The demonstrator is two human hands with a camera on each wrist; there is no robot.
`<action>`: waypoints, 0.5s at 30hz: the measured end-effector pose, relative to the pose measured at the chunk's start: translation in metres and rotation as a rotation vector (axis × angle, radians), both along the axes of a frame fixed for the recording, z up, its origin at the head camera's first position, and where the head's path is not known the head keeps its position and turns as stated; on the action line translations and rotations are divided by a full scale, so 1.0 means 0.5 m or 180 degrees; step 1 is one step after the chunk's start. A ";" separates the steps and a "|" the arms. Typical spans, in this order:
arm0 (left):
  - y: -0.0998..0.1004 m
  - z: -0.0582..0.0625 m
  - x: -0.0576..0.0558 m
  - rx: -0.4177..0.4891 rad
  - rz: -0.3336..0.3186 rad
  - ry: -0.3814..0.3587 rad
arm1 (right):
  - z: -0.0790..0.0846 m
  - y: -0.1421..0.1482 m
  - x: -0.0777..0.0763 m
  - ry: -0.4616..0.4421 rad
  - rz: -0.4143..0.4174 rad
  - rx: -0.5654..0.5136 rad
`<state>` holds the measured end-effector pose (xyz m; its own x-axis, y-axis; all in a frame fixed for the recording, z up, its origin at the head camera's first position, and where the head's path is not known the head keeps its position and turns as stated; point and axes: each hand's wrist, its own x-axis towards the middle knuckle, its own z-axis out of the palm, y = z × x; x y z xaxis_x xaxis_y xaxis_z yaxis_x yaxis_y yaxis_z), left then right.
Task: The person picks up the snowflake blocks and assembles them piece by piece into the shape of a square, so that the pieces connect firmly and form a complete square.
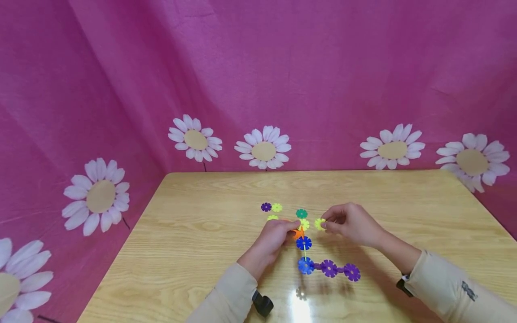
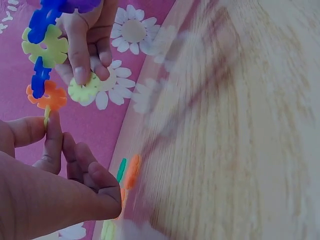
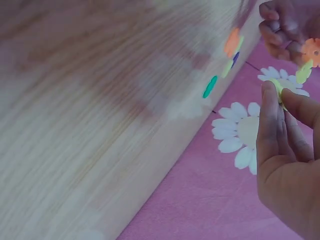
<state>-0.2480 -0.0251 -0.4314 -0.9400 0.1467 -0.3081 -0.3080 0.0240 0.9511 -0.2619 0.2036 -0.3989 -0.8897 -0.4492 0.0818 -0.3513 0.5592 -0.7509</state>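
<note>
My left hand point(image 1: 269, 241) pinches a yellow notched snowflake disc point(image 1: 304, 224) at one end of a chain of interlocked discs. An orange disc point(image 2: 52, 96) joins that yellow one. Beyond it in the chain come blue discs point(image 1: 304, 243) with a yellow-green disc point(image 2: 46, 46) between them, then purple discs point(image 1: 329, 268) towards the right. The chain hangs above the table. Between thumb and fingertips, my right hand point(image 1: 357, 224) holds a separate yellow-green disc point(image 2: 84, 88). A small gap parts this disc from the yellow one in the left hand.
Loose discs lie on the wooden table point(image 1: 194, 251) beyond the hands: a dark purple one point(image 1: 266, 207), a yellow one point(image 1: 276, 207) and a green one point(image 1: 301, 213). Orange pieces point(image 2: 132, 171) are partly hidden behind the left hand. A pink flowered cloth point(image 1: 323, 89) hangs around the table.
</note>
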 end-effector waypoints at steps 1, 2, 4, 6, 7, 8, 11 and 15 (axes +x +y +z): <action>-0.001 0.000 0.000 -0.0010 -0.0010 0.0000 | 0.001 0.000 0.004 0.0004 0.0016 -0.0016; -0.001 0.001 0.000 -0.0005 -0.0001 -0.0001 | 0.002 0.000 0.009 0.0005 0.0031 -0.0037; -0.002 0.002 0.000 0.0003 -0.0004 -0.0008 | 0.003 -0.001 0.018 0.0013 0.0059 -0.0087; -0.003 0.003 0.002 0.0001 -0.0002 0.0000 | 0.004 -0.003 0.027 0.0040 0.0073 -0.0126; -0.003 0.003 0.003 0.0000 0.0000 0.0003 | 0.004 -0.004 0.031 0.0069 0.0079 -0.0146; -0.003 0.004 0.004 0.0005 -0.0001 0.0010 | 0.005 -0.005 0.035 0.0100 0.0082 -0.0171; -0.003 0.006 0.006 -0.0031 -0.0032 0.0059 | 0.004 -0.009 0.044 0.0207 0.0031 -0.0199; 0.000 0.011 0.009 -0.0048 -0.0072 0.0108 | 0.003 -0.015 0.050 0.0362 -0.0029 -0.0203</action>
